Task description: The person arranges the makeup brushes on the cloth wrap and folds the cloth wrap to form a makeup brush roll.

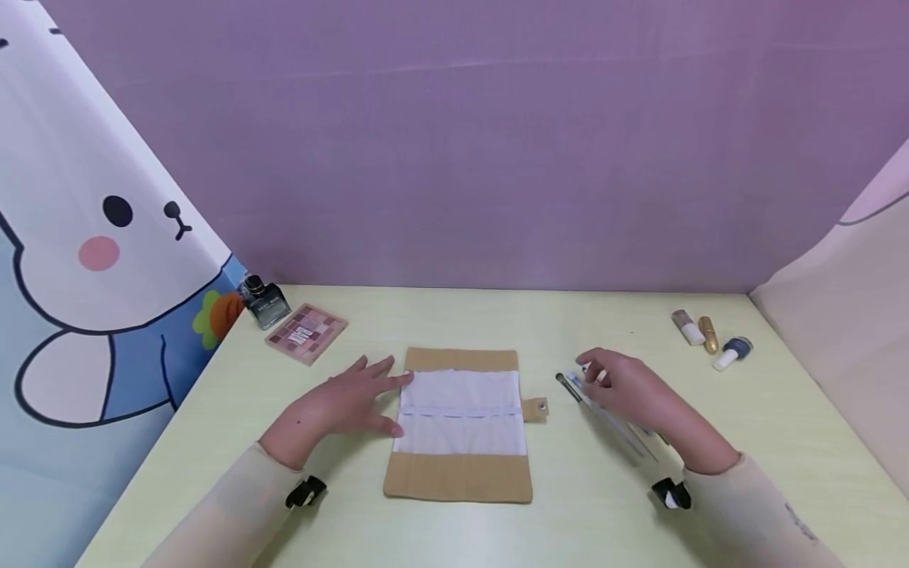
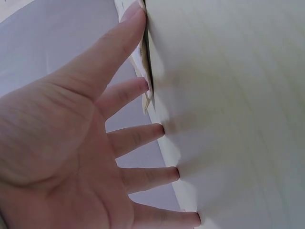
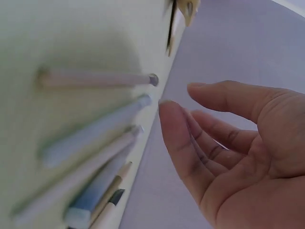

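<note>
Purple-walled counter (image 1: 639, 521): left hand (image 1: 341, 406), fingers spread, steadies the unrolled brush pouch (image 1: 460, 426) at centre; right hand (image 1: 628, 390), loosely curled and holding nothing, hovers over the brushes (image 1: 611, 418) (lying just right). Likely next: pinching one.

The right hand (image 1: 628, 390) covers the middle of the row of slender pale brushes and pencils (image 1: 604, 414), so their count cannot be told from the head view. In the right wrist view those tools (image 3: 90, 143) are blurred and cut off at the bottom edge. Lettering on the small dark glass bottle (image 1: 264, 302) and the pink chequered eyeshadow palette (image 1: 306, 333) is too small to read. The left hand (image 2: 71, 152) runs off the left wrist view's left edge.
</note>
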Tool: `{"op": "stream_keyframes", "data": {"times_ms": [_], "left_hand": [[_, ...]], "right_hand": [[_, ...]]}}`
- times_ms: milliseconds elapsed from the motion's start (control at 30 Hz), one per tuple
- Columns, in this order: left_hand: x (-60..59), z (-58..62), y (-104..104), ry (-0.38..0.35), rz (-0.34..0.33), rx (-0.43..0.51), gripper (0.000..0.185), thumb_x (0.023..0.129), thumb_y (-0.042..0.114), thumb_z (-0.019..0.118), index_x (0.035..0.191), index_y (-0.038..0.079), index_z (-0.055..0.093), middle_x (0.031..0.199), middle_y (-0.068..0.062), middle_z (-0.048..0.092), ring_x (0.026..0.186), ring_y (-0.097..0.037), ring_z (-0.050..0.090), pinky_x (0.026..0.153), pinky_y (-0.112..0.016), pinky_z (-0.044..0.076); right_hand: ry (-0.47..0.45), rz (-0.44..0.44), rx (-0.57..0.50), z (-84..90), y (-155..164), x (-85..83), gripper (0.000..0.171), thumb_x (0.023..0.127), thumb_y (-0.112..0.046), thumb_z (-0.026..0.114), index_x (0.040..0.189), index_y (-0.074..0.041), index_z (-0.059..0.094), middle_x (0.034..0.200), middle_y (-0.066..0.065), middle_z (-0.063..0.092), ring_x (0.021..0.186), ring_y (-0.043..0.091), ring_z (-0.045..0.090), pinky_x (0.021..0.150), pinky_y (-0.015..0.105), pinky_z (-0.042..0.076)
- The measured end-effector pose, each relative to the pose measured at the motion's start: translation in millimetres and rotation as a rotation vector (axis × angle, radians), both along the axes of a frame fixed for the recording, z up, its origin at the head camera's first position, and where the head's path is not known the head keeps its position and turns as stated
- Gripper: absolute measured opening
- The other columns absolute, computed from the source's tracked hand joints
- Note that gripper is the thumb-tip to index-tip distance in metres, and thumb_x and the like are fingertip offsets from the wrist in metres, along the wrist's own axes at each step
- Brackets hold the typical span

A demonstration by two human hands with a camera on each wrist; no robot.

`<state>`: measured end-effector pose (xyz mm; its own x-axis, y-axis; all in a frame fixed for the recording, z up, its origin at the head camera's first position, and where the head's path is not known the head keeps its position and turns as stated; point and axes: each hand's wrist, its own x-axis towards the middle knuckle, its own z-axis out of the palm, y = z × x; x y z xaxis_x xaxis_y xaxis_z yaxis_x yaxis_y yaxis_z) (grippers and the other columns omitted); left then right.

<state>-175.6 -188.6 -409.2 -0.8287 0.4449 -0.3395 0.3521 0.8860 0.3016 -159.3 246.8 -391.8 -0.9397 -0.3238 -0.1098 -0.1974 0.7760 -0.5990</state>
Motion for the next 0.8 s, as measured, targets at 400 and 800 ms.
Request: {"op": "stream_keyframes", "data": {"times_ms": [400,800], "left_hand": [[0.6,0.5,2.2,-0.018,0.010,0.005,0.094,0.085,0.059,0.083,0.164,0.025,0.045,0.177,-0.023,0.025,0.159,-0.066,0.017,0.115,-0.088,0.028],[2.4,2.5,2.8,-0.021,0.007,0.011,0.095,0.084,0.058,0.084,0.164,0.024,0.045,0.177,-0.024,0.025,0.158,-0.067,0.017,0.117,-0.085,0.030]], "right_hand": [[-0.040,0.019,0.071,-9.2,-11.1,0.6,0.036,0.094,0.005,0.066,0.130,0.004,0.064,0.101,0.011,0.072,0.081,0.016,0.061,0.066,0.029,0.052],[0.011,0.031,0.150,-12.6,-20.2,0.0,0.025,0.089,0.008,0.071,0.113,0.000,0.071,0.088,0.003,0.066,0.083,0.018,0.057,0.073,0.033,0.049]]}}
